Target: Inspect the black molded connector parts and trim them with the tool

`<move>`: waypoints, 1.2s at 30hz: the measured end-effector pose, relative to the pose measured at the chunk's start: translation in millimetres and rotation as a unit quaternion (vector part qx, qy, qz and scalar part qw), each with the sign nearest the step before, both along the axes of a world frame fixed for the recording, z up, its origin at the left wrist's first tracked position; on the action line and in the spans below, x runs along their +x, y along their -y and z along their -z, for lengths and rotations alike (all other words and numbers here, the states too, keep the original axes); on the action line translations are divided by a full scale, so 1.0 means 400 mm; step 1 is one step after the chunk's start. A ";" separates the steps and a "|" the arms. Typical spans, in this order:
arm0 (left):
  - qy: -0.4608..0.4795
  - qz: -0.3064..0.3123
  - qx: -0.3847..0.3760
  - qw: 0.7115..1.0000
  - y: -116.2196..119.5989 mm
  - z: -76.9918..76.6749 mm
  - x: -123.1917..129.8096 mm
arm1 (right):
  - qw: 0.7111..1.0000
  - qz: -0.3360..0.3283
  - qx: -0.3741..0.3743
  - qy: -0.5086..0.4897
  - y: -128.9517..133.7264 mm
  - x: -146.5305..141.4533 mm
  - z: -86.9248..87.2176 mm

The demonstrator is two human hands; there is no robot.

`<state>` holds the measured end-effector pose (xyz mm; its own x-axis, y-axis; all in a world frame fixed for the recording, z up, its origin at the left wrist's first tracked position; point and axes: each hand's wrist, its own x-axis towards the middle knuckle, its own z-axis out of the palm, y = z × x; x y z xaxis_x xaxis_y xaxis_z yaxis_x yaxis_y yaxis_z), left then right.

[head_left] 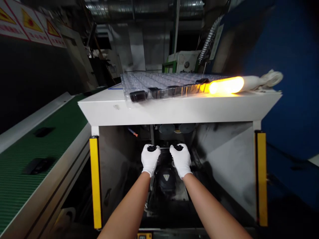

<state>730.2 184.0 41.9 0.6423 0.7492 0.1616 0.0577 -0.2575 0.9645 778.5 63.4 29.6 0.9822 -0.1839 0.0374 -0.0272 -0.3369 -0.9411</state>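
While both forearms are reached forward into the opening beneath the white ledge (169,111), a small dark piece is held in each gloved hand. The left dark piece (152,148) is clamped in the grip of the left hand (149,160), and the right dark piece (178,148) is clamped in that of the right hand (181,161); in both, thumb and fingers are closed on the piece. The hands are held level and apart, with a gap between them. Beyond them, a pair of round discs, the left disc (166,128) and the right disc (186,128), is seen side by side. The pair is not centred on the hands but is set somewhat to the right: the left disc is lined up with the gap, and the right disc is seen ahead of the right hand and slightly outward of its piece. By this view, the right hand is judged the nearer to the pair. Each piece is exposed at the far, upper side of its grip, but since much of it is covered by fingers, its long axis cannot be told. Between the wrists, a dark dome (166,184) is seen lower down.
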 end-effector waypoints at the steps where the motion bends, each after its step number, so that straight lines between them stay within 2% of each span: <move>1: -0.003 0.008 0.000 1.000 -0.002 -0.001 -0.004 | 1.000 -0.011 0.012 0.002 0.000 -0.003 -0.002; 5: 0.011 0.069 -0.015 0.997 -0.025 -0.012 -0.034 | 0.989 -0.111 0.086 0.033 0.028 -0.007 -0.024; 9: 0.043 0.121 -0.050 0.990 -0.073 -0.021 -0.083 | 0.965 -0.213 0.143 0.054 0.105 0.004 -0.046; 13: 0.051 0.144 -0.059 0.987 -0.100 -0.009 -0.111 | 0.958 -0.249 0.138 0.048 0.146 0.007 -0.051; 16: 0.036 0.144 -0.047 0.988 -0.080 0.002 -0.109 | 0.967 -0.223 0.114 0.048 0.110 -0.009 -0.040; 20: -0.007 0.082 -0.029 0.996 -0.027 0.004 -0.085 | 0.989 -0.098 0.092 0.060 0.028 -0.025 -0.009; 23: -0.041 0.035 -0.010 0.998 0.005 0.001 -0.063 | 0.995 -0.018 0.070 0.062 -0.004 -0.021 0.014; 25: -0.059 0.021 0.003 0.998 0.017 -0.002 -0.050 | 0.997 -0.002 0.053 0.063 -0.004 -0.015 0.018; 28: -0.064 0.027 0.009 0.998 0.017 -0.007 -0.061 | 0.996 -0.035 0.036 0.068 0.021 -0.016 -0.002; 30: -0.054 0.033 0.005 0.998 0.005 -0.010 -0.118 | 0.993 -0.078 0.029 0.080 0.053 -0.045 -0.024; 32: -0.043 0.015 0.007 0.999 -0.011 -0.002 -0.230 | 0.988 -0.103 0.018 0.111 0.098 -0.112 -0.031; 34: -0.038 -0.023 0.008 0.999 -0.019 0.035 -0.386 | 0.984 -0.087 0.003 0.158 0.150 -0.217 0.002; 36: -0.065 -0.079 -0.016 0.995 -0.013 0.108 -0.555 | 0.967 -0.126 -0.051 0.217 0.199 -0.350 0.082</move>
